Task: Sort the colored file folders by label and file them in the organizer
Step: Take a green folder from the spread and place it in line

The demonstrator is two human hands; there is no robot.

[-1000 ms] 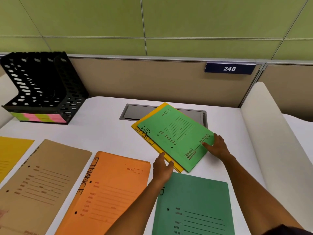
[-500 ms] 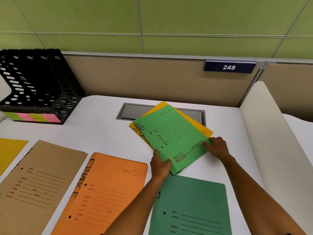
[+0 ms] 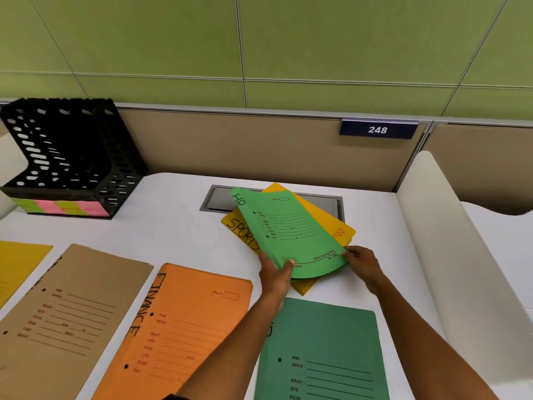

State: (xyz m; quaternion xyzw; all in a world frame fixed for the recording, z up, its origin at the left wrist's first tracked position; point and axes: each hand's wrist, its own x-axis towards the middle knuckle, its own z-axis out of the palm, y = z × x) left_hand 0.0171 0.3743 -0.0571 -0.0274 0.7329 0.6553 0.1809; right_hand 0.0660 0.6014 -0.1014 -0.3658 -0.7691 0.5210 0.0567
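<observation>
A light green folder (image 3: 291, 229) marked HR is lifted and bowed above a yellow folder (image 3: 243, 235) marked SPORTS. My left hand (image 3: 275, 274) grips its near left corner. My right hand (image 3: 362, 262) pinches its near right edge. An orange folder (image 3: 178, 327) marked FINANCE, a brown folder (image 3: 66, 316), a dark green folder (image 3: 323, 353) and another yellow folder (image 3: 17, 264) lie flat on the white desk (image 3: 161, 235). The black perforated organizer (image 3: 66, 157) stands at the far left, with pink and green labels along its base.
A grey cable hatch (image 3: 222, 199) is set into the desk behind the folders. A beige partition (image 3: 245, 145) with a sign reading 248 (image 3: 377, 129) closes the back. A white curved divider (image 3: 450, 255) borders the right side.
The HR folder has turned more upright and risen off the SPORTS folder, uncovering its label. My left hand went from touching the corner to gripping it. The right hand stayed on the right edge.
</observation>
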